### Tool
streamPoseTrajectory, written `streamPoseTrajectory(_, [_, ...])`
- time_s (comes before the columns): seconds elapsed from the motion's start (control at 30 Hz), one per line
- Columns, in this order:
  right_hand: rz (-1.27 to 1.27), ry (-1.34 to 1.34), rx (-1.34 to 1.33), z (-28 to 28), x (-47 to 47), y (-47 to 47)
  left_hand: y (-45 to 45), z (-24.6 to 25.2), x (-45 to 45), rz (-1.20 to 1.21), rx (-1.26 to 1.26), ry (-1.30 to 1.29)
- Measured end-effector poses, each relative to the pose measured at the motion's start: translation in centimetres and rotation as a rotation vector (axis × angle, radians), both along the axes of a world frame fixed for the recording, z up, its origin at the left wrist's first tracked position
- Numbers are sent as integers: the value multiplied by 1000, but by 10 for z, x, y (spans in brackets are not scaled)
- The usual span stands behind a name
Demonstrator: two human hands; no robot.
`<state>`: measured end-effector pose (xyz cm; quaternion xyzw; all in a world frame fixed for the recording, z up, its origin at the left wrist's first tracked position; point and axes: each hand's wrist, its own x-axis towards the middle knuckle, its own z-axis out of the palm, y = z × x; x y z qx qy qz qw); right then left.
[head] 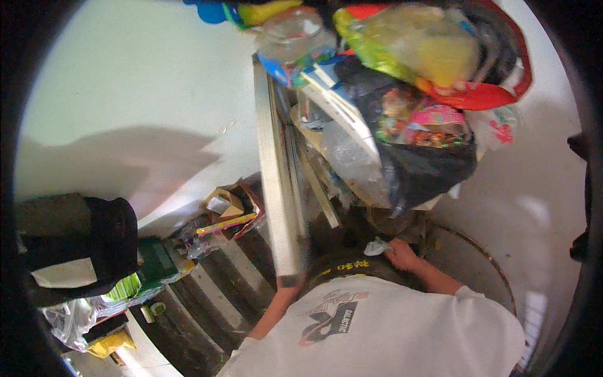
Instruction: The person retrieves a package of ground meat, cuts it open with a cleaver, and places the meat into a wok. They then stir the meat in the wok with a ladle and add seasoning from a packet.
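My right hand (403,254) grips a small crumpled white piece (377,246), perhaps plastic or paper, in front of my body. My left hand (293,284) is at the lower end of a long pale board or bar (275,188). That bar hides most of the hand, so its hold on the bar cannot be made out. Thinner strips (320,188) stand just right of the bar. A black plastic bag (424,165) is ahead of my right hand, with a printed colourful packet (433,125) on it.
A clear jar (297,35) and a red-rimmed container (523,61) of bags are at the top. Left of me, an open cardboard box (226,202) stands near clear bottles (205,245). Dark striped flooring (207,292) lies below. A black object (113,235) is at far left.
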<state>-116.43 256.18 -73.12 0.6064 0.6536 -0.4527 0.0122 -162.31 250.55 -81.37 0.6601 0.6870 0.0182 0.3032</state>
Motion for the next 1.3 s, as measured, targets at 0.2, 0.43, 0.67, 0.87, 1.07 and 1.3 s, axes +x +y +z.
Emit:
streamPoseTrajectory(0.2, [125,-162,-85,-36,69,-45,39,117,93,389,-34,-371])
streamPoseTrajectory(0.43, [176,297,44,-20,19,-2,36,172,110,281,-30,-352])
streamPoseTrajectory(0.67, [80,806,-257,112,-103,62,72,228,128,167,-291,-471])
streamPoseTrajectory(0.87, [369,511,216,98,-133,87,72,249,103,204,-212,-313])
streamPoseTrajectory(1.07, [565,594,254,121,-169,114,71,273,66,269,-190,-282])
streamPoseTrajectory(1.3, [731,474,87,137,-257,129,60,251,16,342,-97,-365])
